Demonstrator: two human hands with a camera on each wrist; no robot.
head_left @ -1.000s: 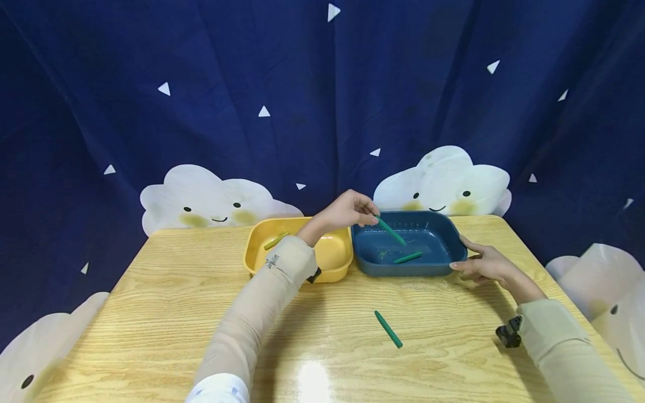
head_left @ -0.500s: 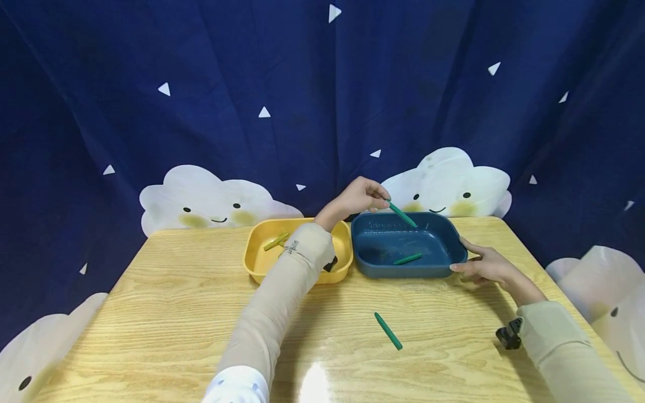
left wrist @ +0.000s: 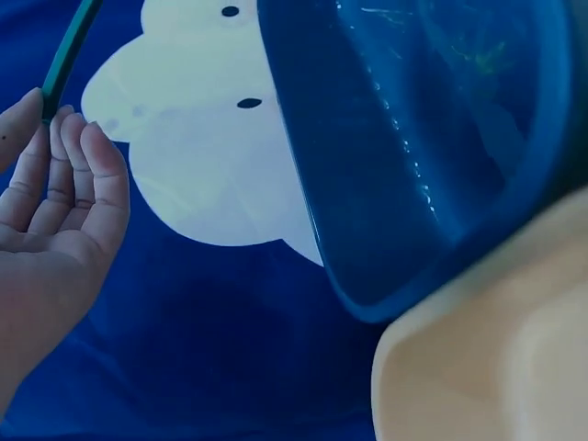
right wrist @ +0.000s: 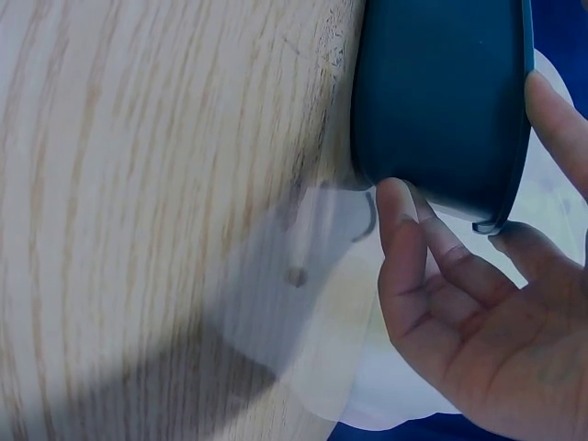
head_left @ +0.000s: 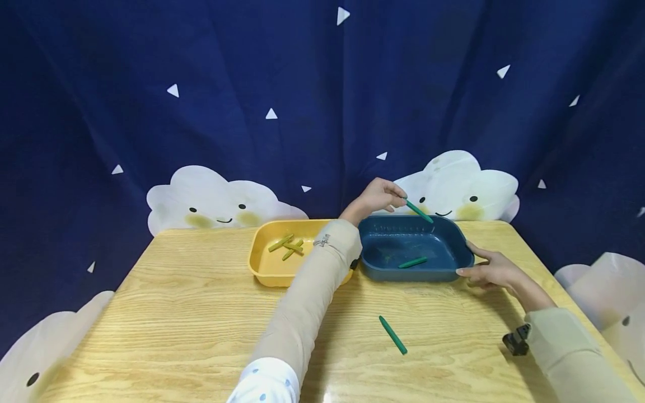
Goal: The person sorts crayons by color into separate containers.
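My left hand [head_left: 381, 196] pinches a green crayon [head_left: 419, 210] between thumb and fingertips, above the far rim of the blue bin [head_left: 403, 275]. In the left wrist view, that hand [left wrist: 60, 202] holds the crayon [left wrist: 69, 57] by one end, its other end pointing away. The right hand [head_left: 491, 272] grips the right end of the blue bin; up close, the fingers of this hand [right wrist: 496, 312] bend against the bin's wall [right wrist: 441, 101]. Another green crayon [head_left: 412, 262] lies inside the blue bin, and one more green crayon [head_left: 393, 334] on the table.
A yellow bin [head_left: 272, 280] stands against the left side of the blue one, holding several yellow crayons [head_left: 280, 243]; my left forearm hides its right part. The wooden table [head_left: 191, 313] ends at a dark blue curtain [head_left: 227, 84] printed with clouds.
My left hand has moved right and a little up, carrying the green crayon toward the blue bin's far rim. More yellow crayons show as the forearm shifts. The right hand keeps its grip.
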